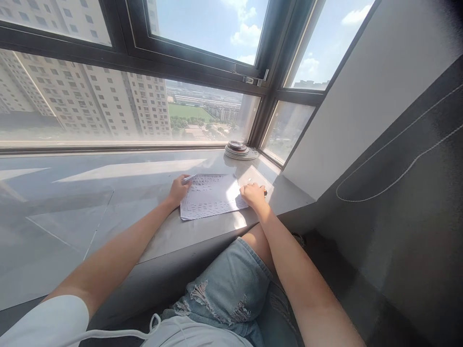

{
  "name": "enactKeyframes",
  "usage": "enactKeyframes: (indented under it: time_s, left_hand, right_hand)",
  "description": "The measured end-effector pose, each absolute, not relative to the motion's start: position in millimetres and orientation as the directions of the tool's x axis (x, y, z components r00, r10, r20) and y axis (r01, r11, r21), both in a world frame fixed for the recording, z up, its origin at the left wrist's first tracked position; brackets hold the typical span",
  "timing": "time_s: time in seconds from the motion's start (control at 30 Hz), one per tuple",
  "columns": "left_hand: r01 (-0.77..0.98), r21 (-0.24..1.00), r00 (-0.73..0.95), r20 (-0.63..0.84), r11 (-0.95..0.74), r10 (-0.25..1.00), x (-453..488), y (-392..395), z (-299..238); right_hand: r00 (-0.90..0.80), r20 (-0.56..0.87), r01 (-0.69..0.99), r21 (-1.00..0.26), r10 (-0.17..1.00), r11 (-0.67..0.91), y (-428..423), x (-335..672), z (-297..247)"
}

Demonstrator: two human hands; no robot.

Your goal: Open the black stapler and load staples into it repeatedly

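Note:
A lined sheet of paper (211,196) with handwriting along its top lies on a wide grey window ledge (108,202). My left hand (178,189) rests at the sheet's left edge, fingers curled round a light-coloured pen (188,179) whose tip points onto the paper. My right hand (253,194) sits on the sheet's right edge with its fingers folded under; a small dark thing shows just past its knuckles, too small to name.
A stack of plates or saucers (240,150) stands in the ledge's far corner by the window frame (260,111). A grey wall (398,183) rises on the right. My knee in torn denim shorts (231,289) is below the ledge's front edge.

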State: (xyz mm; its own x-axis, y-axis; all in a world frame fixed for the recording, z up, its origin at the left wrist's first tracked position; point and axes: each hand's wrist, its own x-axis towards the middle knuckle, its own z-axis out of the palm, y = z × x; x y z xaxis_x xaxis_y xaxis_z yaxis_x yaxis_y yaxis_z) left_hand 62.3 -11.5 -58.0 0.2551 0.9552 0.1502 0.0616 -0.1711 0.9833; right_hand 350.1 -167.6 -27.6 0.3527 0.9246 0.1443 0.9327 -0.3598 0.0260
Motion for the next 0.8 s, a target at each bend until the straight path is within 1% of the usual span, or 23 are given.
enactKeyframes:
  time_s: [0.1, 0.3, 0.43, 0.57, 0.67, 0.8]
  left_hand:
    - [0.082, 0.980, 0.255, 0.155, -0.181, 0.954, 63, -11, -59]
    - [0.082, 0.984, 0.234, 0.136, -0.158, 0.963, 64, -11, -59]
    - [0.098, 0.983, 0.224, 0.130, -0.156, 0.966, 65, -8, -62]
    - [0.102, 0.980, 0.227, 0.144, -0.171, 0.963, 65, -6, -63]
    - [0.106, 0.977, 0.228, 0.156, -0.184, 0.961, 65, -7, -62]
    - [0.141, 0.968, 0.249, 0.167, -0.206, 0.954, 64, -8, -61]
  right_hand:
    - [0.335, 0.173, 0.936, 0.046, 0.926, -0.348, -170, 348, -29]
    - [0.299, 0.214, 0.934, 0.131, 0.930, -0.331, -171, 347, -32]
    - [0.288, 0.240, 0.930, 0.162, 0.927, -0.331, -170, 347, -35]
    - [0.241, 0.272, 0.935, 0.191, 0.932, -0.298, -171, 344, -37]
    - [0.235, 0.272, 0.939, 0.186, 0.933, -0.291, -171, 341, -38]
    - [0.247, 0.239, 0.950, 0.129, 0.939, -0.283, -168, 342, -36]
